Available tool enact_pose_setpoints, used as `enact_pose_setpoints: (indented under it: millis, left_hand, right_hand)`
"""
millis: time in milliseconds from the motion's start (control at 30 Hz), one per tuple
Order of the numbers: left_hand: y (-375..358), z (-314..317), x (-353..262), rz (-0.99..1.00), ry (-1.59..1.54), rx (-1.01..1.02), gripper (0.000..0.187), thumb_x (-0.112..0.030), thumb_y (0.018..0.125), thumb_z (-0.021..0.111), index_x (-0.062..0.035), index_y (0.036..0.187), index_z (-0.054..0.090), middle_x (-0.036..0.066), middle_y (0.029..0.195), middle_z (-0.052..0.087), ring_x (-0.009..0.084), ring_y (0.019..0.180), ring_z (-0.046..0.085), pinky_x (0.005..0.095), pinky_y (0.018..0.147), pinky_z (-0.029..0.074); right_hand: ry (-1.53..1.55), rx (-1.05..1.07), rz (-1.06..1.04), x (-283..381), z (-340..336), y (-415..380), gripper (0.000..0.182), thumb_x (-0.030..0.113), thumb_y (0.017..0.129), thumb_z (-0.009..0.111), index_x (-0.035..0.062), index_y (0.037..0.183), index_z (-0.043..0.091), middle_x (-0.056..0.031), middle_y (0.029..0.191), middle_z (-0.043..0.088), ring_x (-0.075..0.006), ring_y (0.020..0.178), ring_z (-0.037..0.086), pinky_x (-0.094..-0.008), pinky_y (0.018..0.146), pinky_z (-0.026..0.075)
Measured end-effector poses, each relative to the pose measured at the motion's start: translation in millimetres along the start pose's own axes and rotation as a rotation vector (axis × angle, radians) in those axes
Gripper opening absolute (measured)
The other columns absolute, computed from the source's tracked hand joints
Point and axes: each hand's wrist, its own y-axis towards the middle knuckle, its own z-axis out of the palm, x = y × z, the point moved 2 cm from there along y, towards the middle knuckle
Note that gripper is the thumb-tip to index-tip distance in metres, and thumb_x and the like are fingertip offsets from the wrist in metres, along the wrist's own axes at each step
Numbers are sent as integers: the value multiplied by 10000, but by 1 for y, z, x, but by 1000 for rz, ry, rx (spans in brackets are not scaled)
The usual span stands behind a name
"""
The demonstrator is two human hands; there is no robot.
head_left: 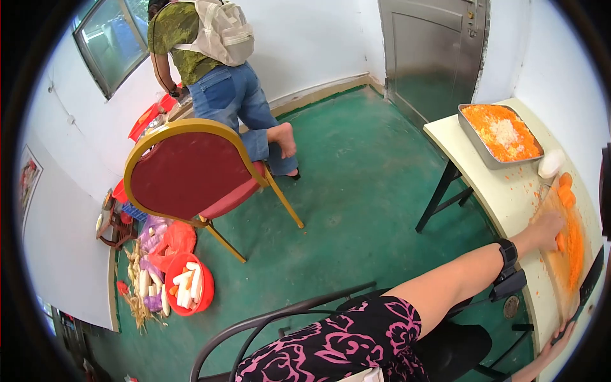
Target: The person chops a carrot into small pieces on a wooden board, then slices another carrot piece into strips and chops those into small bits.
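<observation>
My left hand (546, 230), below a wrist with a black watch, is closed over a piece of carrot (561, 242) on the wooden cutting board (552, 267). Its fingertips are partly hidden. At the lower right, my right hand (562, 334) grips the handle of a kitchen knife (592, 277), whose dark blade lies along the board's right side. Cut carrot shreds (575, 245) run down the board between hand and blade. Carrot chunks (565, 191) rest at the board's far end, close to a peeled white radish (551, 163).
A metal tray (474, 141) of shredded carrot with a pale heap on top stands on the table (458, 130). A person with a backpack (219, 35) leans by a red chair (197, 175). A red basin (207, 294) of radishes and carrots sits on the floor.
</observation>
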Motion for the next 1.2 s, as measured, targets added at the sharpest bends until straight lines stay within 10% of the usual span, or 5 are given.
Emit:
enact_pose_setpoints:
  millis: [600, 700, 900, 1200]
  left_hand:
    - [-13, -57, -42, -75, -84, 133, 420, -143, 604, 707, 9, 983, 610, 180, 954, 564, 354, 937, 534, 410, 805, 447]
    - [-19, -61, -52, 78, -75, 11, 431, -130, 598, 710, 14, 991, 608, 168, 1006, 576, 356, 964, 536, 427, 832, 441]
    - [-14, -48, -49, 43, 74, 326, 361, -162, 603, 713, -5, 909, 605, 154, 1001, 579, 322, 943, 528, 410, 806, 430]
    - [-24, -33, -42, -15, -30, 169, 206, -188, 630, 645, -36, 742, 564, 163, 791, 548, 353, 793, 526, 449, 681, 420]
  right_hand:
    - [89, 72, 89, -41, -50, 21, 344, 190, 958, 501, 52, 1273, 486, -1, 972, 577, -20, 636, 407, -148, 517, 322]
    - [-51, -33, -48, 46, 70, -75, 340, 142, 915, 564, -9, 1212, 497, -53, 672, 483, -124, 505, 394, -259, 456, 325]
    - [-149, -89, -44, 47, 68, -79, 310, 124, 932, 508, 0, 1216, 498, -29, 667, 457, -106, 507, 349, -254, 466, 305]
    - [-64, -68, 101, 40, 50, -65, 383, 205, 917, 567, 41, 1251, 479, -41, 647, 487, -110, 459, 344, -239, 409, 320]
